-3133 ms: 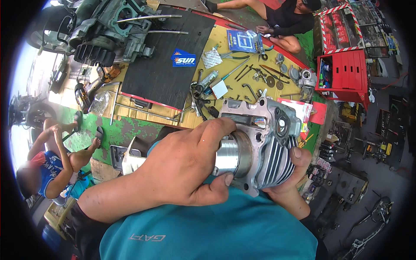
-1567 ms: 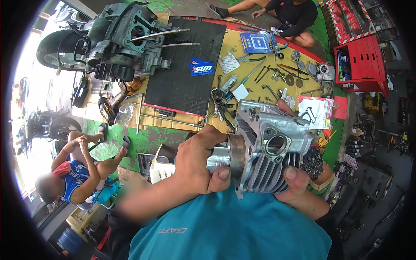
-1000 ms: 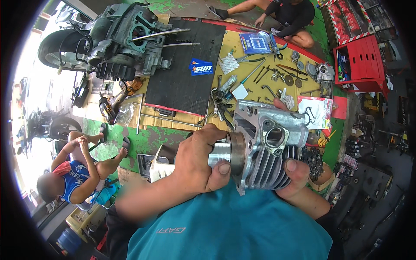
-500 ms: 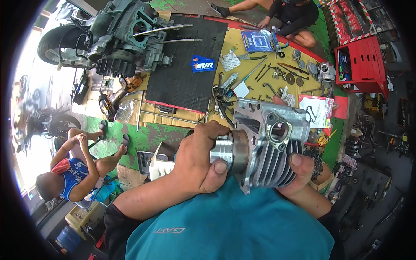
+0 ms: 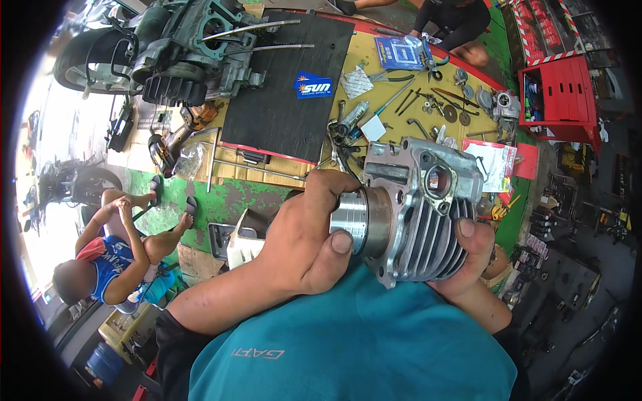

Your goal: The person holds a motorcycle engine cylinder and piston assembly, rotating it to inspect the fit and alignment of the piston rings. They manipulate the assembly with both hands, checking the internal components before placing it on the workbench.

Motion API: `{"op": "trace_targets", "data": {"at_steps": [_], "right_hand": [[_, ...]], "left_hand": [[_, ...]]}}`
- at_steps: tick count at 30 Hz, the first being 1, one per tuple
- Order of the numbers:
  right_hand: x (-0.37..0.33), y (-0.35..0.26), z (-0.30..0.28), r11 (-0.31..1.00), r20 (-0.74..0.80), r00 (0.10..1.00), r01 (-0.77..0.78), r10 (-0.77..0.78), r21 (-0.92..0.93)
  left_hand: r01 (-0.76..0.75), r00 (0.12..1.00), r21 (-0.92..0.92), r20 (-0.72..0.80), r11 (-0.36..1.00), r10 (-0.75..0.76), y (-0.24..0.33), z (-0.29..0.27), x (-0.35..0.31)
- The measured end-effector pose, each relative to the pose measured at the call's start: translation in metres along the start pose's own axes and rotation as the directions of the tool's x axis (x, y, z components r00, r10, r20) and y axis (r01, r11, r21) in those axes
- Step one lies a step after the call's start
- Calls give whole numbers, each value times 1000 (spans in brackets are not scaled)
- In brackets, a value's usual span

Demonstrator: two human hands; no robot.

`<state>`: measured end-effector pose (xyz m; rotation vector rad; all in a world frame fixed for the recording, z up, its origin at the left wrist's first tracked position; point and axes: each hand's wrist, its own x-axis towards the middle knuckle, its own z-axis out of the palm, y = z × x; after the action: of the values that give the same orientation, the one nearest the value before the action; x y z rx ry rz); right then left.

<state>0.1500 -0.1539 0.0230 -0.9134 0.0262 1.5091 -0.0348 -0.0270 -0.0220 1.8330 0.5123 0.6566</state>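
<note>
Held in front of my teal shirt is a finned metal engine cylinder [image 5: 428,250], lying on its side with its sleeve [image 5: 379,220] pointing left. A shiny piston [image 5: 348,222] with ring grooves sits partly inside the sleeve's mouth. My left hand [image 5: 307,240] grips the piston, fingers curled over its top and thumb on the near side. On the right, my right hand [image 5: 468,257] is wrapped around the cylinder's finned end, its thumb resting on the fins. Most of its fingers are hidden behind the block.
Beyond my hands stands a yellow-topped workbench [image 5: 394,123] with scattered tools and engine parts. An engine with a wheel [image 5: 170,60] rests at far left beside a black mat [image 5: 274,107]. A red tool cabinet [image 5: 562,97] stands right. One person [image 5: 124,257] sits left, another [image 5: 458,30] far back.
Both hands have shifted the cylinder and piston slightly away from me and to the right, with the cylinder tilting a little. Both grips look the same.
</note>
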Motion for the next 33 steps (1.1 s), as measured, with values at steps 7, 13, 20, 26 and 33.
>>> {"op": "trace_targets", "data": {"at_steps": [7, 13, 20, 26, 33], "right_hand": [[7, 4, -5, 991, 35, 999, 35, -40, 126], [7, 4, 6, 997, -88, 994, 62, -66, -39], [5, 5, 0, 999, -19, 1000, 21, -22, -24], [13, 8, 29, 945, -63, 974, 197, -220, -262], [8, 0, 39, 945, -123, 958, 225, -260, -237]], "left_hand": [[237, 971, -119, 71, 964, -230, 8, 0, 1], [20, 998, -94, 58, 995, -14, -1, -4, 5], [36, 995, -35, 97, 999, -32, 4, -9, 6], [162, 973, -92, 181, 983, -144, 18, -20, 12], [144, 976, -59, 175, 988, -132, 30, -18, 6]]}}
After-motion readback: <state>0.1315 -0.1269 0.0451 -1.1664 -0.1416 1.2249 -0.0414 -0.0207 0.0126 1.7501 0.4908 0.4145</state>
